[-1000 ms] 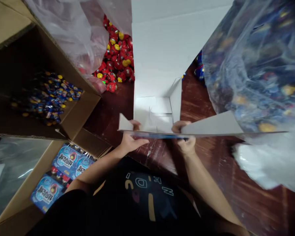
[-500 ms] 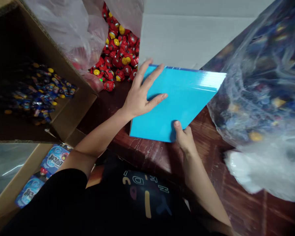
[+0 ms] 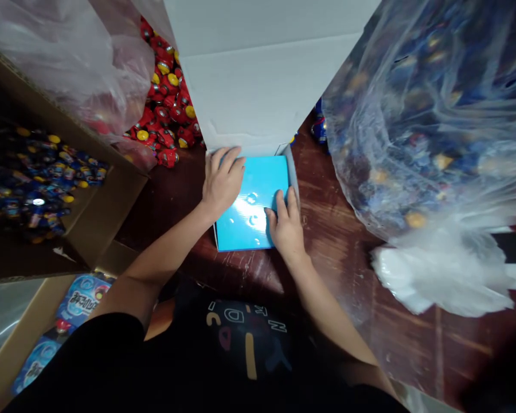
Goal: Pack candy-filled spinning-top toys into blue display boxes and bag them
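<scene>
A glossy blue box [image 3: 249, 206] lies flat on the dark wooden table [image 3: 339, 229], right in front of me. My left hand [image 3: 222, 182] rests palm down on its far left corner, fingers stretched out and close together. My right hand [image 3: 286, 225] presses flat on its right side, fingers extended. A tall white cardboard sheet [image 3: 258, 80] stands up just behind the box, touching its far edge.
Red and yellow toys [image 3: 165, 123] are heaped at the back left beside a clear plastic bag [image 3: 81, 69]. A brown carton [image 3: 112, 201] on the left holds blue toys [image 3: 38, 178]. A lower carton holds blue printed packs [image 3: 79, 295]. A big bag of blue toys [image 3: 430, 120] fills the right.
The blue panel, held tilted up half a second ago, now lies flat as a closed box. Both hands moved down onto its top.
</scene>
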A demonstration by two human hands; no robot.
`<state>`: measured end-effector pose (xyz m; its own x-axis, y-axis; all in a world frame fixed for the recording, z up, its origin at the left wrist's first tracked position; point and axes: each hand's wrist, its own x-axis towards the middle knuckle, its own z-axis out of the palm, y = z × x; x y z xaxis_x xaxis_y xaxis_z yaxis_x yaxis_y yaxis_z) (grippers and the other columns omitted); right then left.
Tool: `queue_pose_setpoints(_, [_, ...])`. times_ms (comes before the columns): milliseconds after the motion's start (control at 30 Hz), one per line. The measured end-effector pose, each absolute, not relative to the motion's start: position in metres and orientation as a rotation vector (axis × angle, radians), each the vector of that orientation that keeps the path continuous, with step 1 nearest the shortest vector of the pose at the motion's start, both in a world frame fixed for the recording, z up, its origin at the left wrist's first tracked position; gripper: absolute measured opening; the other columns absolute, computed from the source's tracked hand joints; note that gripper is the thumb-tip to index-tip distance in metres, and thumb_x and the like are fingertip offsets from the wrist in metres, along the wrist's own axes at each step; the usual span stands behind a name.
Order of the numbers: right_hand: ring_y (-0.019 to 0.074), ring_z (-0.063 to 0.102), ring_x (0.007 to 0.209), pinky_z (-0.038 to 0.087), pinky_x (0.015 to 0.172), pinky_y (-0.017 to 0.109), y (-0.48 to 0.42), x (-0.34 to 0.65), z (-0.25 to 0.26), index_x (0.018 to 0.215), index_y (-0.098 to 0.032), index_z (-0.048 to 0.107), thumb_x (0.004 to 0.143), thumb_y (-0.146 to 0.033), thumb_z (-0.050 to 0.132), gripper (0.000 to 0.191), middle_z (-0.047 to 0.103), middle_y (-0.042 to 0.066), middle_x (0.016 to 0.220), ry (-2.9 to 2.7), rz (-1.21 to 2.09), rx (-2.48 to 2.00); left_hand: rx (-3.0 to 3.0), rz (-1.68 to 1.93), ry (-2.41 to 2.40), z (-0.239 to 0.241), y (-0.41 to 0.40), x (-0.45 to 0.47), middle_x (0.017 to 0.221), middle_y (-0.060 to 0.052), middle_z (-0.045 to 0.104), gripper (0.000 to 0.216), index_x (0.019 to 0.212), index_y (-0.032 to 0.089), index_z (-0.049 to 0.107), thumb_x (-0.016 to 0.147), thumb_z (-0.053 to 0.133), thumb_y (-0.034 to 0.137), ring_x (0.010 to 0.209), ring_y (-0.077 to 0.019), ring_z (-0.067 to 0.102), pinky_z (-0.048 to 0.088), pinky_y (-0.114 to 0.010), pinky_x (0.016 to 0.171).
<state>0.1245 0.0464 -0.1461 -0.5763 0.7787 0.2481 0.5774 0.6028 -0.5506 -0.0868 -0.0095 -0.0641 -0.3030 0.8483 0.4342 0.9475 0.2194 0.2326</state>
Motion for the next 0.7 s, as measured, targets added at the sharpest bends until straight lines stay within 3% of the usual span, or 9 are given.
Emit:
queue_pose_setpoints(33, [0.0351,0.033,0.168,0.039,0.134,0.059,0.044,0.125,-0.146,0.166,-0.013,0.050,0.112,-0.046,0.047,0.063,0.031,0.023,0.179,-2.355,0.551,-1.097,-1.757,-0.667,-2.213,-0.066,-0.023,-0.075,0.160,-0.005,0.061,0.034,0.136,0.025,0.068,0.118,0.041,0.032,0.157,-0.0355,0.041,0.016,-0.078,0.133])
queue_pose_setpoints(100, [0.0361,0.033,0.168,0.040,0.132,0.063,0.039,0.128,-0.142,0.159,-0.015,0.057,0.112,-0.043,0.046,0.056,0.034,0.022,0.178,-2.329,0.483,-1.093,-1.841,-0.586,-2.175,-0.072,-0.056,-0.043,0.171,-0.002,0.051,0.033,0.140,0.029,0.068,0.116,0.049,0.039,0.165,-0.0406,0.031,0.003,-0.088,0.129])
queue_pose_setpoints(200, [0.0362,0.030,0.169,0.032,0.132,0.071,0.038,0.130,-0.121,0.149,-0.020,0.065,0.113,-0.036,0.041,0.046,0.029,0.017,0.181,-2.320,0.409,-0.990,-2.026,-0.357,-2.313,-0.086,-0.096,0.002,0.180,-0.015,0.032,0.073,0.161,0.021,0.057,0.103,0.065,0.065,0.166,-0.0538,0.024,0.019,-0.090,0.125])
queue_pose_setpoints(267, [0.0346,0.028,0.170,0.031,0.133,0.071,0.050,0.121,-0.101,0.148,-0.025,0.066,0.114,-0.033,0.038,0.045,0.031,0.013,0.180,-2.393,0.394,-0.866,-2.097,-0.200,-2.386,-0.094,-0.102,0.017,0.182,-0.018,0.024,0.090,0.170,0.021,0.046,0.099,0.069,0.070,0.166,-0.0573,0.022,0.025,-0.090,0.123])
queue_pose_setpoints(400, [0.0414,0.042,0.156,0.037,0.125,0.067,0.092,0.074,-0.081,0.150,-0.025,0.068,0.111,-0.048,0.048,0.050,0.047,0.020,0.166,-2.644,0.325,-0.791,-2.201,0.043,-2.342,-0.100,-0.074,0.015,0.178,-0.022,0.033,0.094,0.173,0.018,0.041,0.100,0.067,0.070,0.164,-0.0560,0.028,0.020,-0.076,0.135])
queue_pose_setpoints(500, [0.0482,0.047,0.141,0.037,0.117,0.072,0.117,0.047,-0.102,0.153,-0.024,0.068,0.103,-0.065,0.055,0.066,0.050,0.024,0.157,-2.656,0.268,-1.098,-2.282,0.120,-2.286,-0.104,-0.053,0.012,0.178,-0.021,0.034,0.092,0.173,0.018,0.042,0.101,0.061,0.073,0.163,-0.0551,0.033,0.025,-0.070,0.135])
queue_pose_setpoints(600, [0.0505,0.044,0.141,0.036,0.115,0.073,0.131,0.044,-0.134,0.156,-0.031,0.066,0.100,-0.071,0.052,0.071,0.049,0.022,0.158,-2.618,0.282,-1.252,-2.282,0.113,-2.251,-0.109,-0.052,0.018,0.176,-0.021,0.038,0.088,0.172,0.017,0.043,0.104,0.059,0.070,0.160,-0.0535,0.041,0.030,-0.068,0.133])
queue_pose_setpoints(700, [0.0554,0.044,0.142,0.038,0.113,0.075,0.141,0.056,-0.141,0.151,-0.032,0.071,0.095,-0.074,0.055,0.071,0.051,0.024,0.155,-2.615,0.294,-1.272,-2.350,-0.179,-2.055,-0.107,-0.069,0.009,0.169,-0.012,0.053,0.060,0.159,0.021,0.063,0.113,0.050,0.057,0.155,-0.0358,0.054,0.031,-0.055,0.137])
